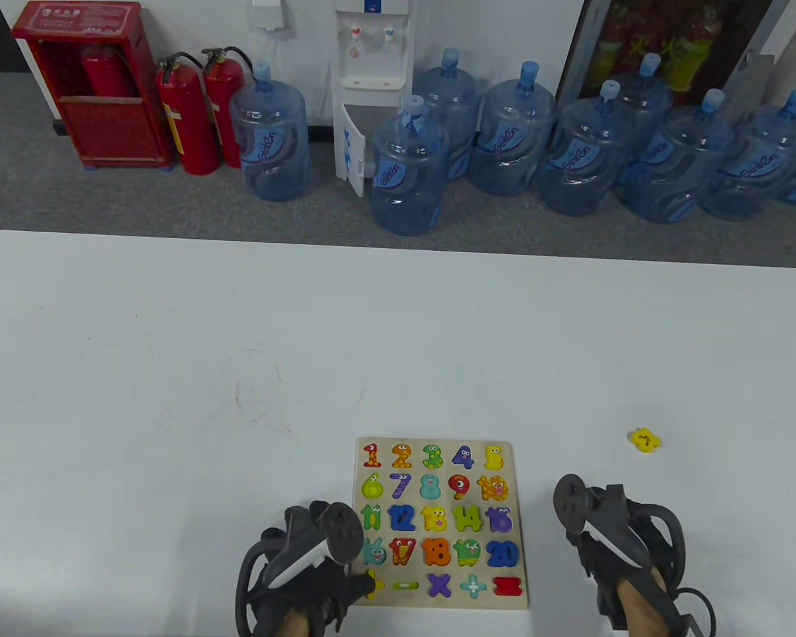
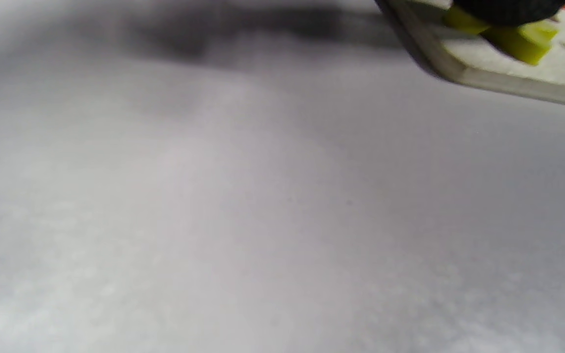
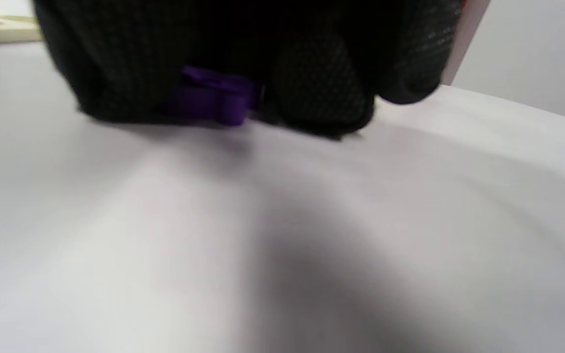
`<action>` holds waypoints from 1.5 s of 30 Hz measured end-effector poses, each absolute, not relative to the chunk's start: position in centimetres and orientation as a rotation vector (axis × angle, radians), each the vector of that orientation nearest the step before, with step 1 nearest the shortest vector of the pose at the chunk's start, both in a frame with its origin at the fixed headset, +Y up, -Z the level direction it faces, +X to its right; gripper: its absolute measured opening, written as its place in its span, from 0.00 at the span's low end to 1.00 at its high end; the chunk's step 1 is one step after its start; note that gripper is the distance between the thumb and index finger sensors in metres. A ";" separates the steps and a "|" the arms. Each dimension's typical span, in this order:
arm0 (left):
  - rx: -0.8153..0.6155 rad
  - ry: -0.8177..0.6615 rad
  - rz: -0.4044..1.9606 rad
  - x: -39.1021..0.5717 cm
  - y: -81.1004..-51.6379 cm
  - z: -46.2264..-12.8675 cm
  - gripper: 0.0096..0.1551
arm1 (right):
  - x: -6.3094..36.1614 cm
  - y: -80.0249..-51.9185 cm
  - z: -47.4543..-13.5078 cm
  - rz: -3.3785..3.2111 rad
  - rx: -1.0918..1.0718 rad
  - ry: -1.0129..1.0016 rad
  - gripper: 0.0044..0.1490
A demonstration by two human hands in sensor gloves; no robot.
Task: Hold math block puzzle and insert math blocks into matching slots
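The white table [image 1: 239, 345] carried the math block puzzle [image 1: 440, 523] near its front edge, with a loose yellow block [image 1: 644, 439] lying well apart to the right. The left hand [image 1: 305, 570] pressed the board's lower left corner, fingers on a yellow-green block [image 2: 523, 41]. The right hand [image 1: 620, 544], beside the board, pinched a purple block [image 3: 214, 98] just above the tabletop. Behind stood water jugs [image 1: 408, 169], a water dispenser [image 1: 371, 93], and fire extinguishers [image 1: 189, 116] on grey carpet.
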State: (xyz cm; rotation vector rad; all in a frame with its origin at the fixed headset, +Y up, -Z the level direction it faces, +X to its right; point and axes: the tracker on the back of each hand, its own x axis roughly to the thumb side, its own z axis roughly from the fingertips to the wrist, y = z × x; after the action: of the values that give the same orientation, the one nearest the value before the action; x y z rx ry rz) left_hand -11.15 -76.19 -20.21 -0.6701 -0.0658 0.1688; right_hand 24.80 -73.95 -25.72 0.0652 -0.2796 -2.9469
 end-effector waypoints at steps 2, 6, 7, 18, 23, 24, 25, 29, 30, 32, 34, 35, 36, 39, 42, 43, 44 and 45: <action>-0.670 -0.066 0.169 -11.1 -76.2 -20.2 0.57 | 24.5 -73.9 -25.6 -2.960 0.029 -0.282 0.41; -0.670 -0.068 0.168 -11.1 -76.2 -20.2 0.57 | 24.3 -73.6 -25.4 -2.942 0.021 -0.270 0.47; -0.671 -0.067 0.169 -11.1 -76.2 -20.2 0.57 | 24.2 -73.5 -25.4 -2.941 0.030 -0.249 0.49; -0.670 -0.067 0.170 -11.1 -76.2 -20.2 0.57 | 23.5 -74.0 -25.9 -2.910 0.102 -0.262 0.46; -0.670 -0.068 0.171 -11.2 -76.2 -20.1 0.57 | 23.8 -73.2 -25.7 -2.971 0.133 -0.288 0.43; -0.669 -0.069 0.171 -11.2 -76.2 -20.1 0.57 | 24.0 -73.1 -25.6 -3.004 0.157 -0.294 0.42; -0.668 -0.070 0.169 -11.2 -76.2 -20.1 0.57 | 24.4 -72.8 -25.5 -3.065 0.183 -0.302 0.41; -0.669 -0.071 0.169 -11.1 -76.2 -20.1 0.57 | 26.2 -72.6 -25.4 -3.253 0.235 -0.345 0.38; -0.668 -0.071 0.169 -11.1 -76.3 -20.0 0.57 | 26.6 -72.6 -25.3 -3.274 0.254 -0.346 0.37; -0.671 -0.070 0.170 -11.1 -76.2 -20.0 0.57 | 27.5 -72.5 -25.4 -3.338 0.301 -0.343 0.36; -0.671 -0.071 0.168 -11.1 -76.2 -20.1 0.57 | 28.1 -72.3 -25.5 -3.362 0.364 -0.282 0.33; -0.672 -0.071 0.167 -11.1 -76.2 -20.1 0.57 | 28.4 -72.4 -25.5 -3.369 0.374 -0.302 0.32; -0.672 -0.071 0.168 -11.1 -76.2 -20.0 0.57 | 28.7 -72.5 -25.5 -3.377 0.379 -0.321 0.32; -0.670 -0.070 0.168 -11.1 -76.2 -20.0 0.57 | 29.0 -72.7 -25.4 -3.375 0.396 -0.310 0.31; -0.670 -0.071 0.169 -11.1 -76.3 -20.0 0.57 | 29.2 -73.0 -25.5 -3.351 0.392 -0.338 0.30; -0.670 -0.071 0.169 -11.1 -76.2 -20.0 0.57 | 29.1 -73.0 -25.5 -3.352 0.389 -0.345 0.29; -0.671 -0.071 0.168 -11.1 -76.2 -20.0 0.57 | 29.1 -73.1 -25.6 -3.352 0.391 -0.343 0.29; -0.671 -0.071 0.168 -11.1 -76.2 -20.0 0.57 | 29.0 -73.2 -25.6 -3.345 0.388 -0.343 0.29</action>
State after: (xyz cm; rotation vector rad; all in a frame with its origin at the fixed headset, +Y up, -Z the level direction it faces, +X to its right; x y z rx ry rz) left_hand -11.11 -76.25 -20.00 -0.6709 -0.0711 0.1681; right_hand 28.95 -73.15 -25.59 0.3879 -0.3428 -3.3448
